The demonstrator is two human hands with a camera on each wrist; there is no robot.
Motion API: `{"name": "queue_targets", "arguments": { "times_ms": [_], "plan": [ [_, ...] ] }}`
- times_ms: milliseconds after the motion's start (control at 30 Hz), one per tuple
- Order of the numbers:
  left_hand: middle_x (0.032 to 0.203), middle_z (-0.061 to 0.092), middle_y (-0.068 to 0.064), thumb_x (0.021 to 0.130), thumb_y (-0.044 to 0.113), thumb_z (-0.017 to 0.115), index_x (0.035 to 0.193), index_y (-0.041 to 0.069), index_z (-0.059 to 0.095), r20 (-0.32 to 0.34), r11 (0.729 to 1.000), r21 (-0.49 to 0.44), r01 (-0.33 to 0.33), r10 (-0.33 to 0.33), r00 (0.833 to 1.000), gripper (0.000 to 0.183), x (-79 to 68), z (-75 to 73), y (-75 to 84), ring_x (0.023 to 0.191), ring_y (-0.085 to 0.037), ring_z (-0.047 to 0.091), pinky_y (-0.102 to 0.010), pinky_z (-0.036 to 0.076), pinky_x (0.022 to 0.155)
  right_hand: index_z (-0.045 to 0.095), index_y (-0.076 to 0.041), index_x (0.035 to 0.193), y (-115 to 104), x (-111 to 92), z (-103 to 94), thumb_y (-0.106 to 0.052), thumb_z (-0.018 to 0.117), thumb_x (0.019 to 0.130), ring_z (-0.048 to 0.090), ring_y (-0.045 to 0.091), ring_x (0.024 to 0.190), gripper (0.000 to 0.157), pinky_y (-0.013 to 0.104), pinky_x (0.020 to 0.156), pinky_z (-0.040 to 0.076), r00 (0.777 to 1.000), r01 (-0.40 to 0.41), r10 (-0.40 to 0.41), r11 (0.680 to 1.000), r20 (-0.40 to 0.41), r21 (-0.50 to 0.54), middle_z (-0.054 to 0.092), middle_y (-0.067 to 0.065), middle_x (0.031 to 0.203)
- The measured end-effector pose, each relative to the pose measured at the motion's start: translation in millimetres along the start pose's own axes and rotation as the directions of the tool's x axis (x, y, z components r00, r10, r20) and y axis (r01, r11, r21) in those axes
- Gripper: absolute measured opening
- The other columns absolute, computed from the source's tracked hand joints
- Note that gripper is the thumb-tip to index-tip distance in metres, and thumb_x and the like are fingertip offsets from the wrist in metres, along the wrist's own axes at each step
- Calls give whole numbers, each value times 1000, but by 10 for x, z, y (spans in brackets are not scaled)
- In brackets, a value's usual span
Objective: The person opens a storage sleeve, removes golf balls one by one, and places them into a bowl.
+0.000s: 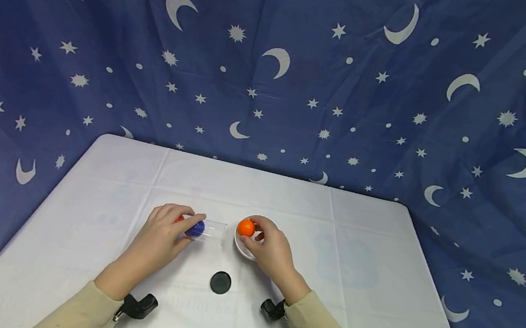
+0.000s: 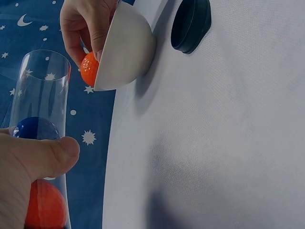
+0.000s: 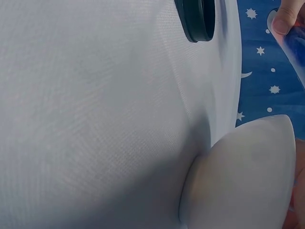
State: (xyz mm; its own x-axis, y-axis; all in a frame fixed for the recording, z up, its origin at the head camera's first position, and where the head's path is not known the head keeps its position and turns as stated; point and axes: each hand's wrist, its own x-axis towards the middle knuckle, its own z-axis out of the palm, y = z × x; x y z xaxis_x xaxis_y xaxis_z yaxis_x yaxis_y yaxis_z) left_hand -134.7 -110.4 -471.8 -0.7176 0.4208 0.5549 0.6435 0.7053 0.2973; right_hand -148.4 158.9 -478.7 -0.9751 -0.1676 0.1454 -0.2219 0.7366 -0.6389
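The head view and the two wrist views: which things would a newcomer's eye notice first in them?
Probably first the bright orange ball, pinched by the right hand at the rim of the white bowl. Then the clear tube, held sideways in the left hand, with a blue ball and a red ball inside. Behind the white table, the moon-and-star blue cloth also stands out.

Counting one orange ball [image 1: 246, 228], one blue ball [image 1: 196, 228], one red ball [image 2: 46, 205], one clear tube [image 1: 215, 230], one bowl [image 2: 127, 50], one lid [image 1: 220, 282], two hands [image 1: 164, 234] [image 1: 274, 252], two wrist cameras [image 1: 139, 306] [image 1: 271, 310], one table [image 1: 259, 191].
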Motion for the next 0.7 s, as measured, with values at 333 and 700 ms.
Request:
{"name": "queue_targets", "arguments": {
  "times_ms": [333,700],
  "plan": [
    [112,60,-9,67,6,87,121,13,66,-10,1000,-7,-15,15,1000,59,9,-8,17,109,-33,51,-52,37,95,63,-21,117,10,24,44,-22,80,80,58,13,81,40,24,71,50,1000,19,-19,996,5,-87,60,-4,113],
    [113,60,-9,68,7,87,122,13,66,-2,1000,-4,-3,3,1000,59,-2,0,22,110,-34,51,-51,36,95,62,-18,121,-5,32,52,-25,79,80,58,12,79,44,26,69,48,999,-17,25,987,43,-163,63,-4,111]
  ]
}}
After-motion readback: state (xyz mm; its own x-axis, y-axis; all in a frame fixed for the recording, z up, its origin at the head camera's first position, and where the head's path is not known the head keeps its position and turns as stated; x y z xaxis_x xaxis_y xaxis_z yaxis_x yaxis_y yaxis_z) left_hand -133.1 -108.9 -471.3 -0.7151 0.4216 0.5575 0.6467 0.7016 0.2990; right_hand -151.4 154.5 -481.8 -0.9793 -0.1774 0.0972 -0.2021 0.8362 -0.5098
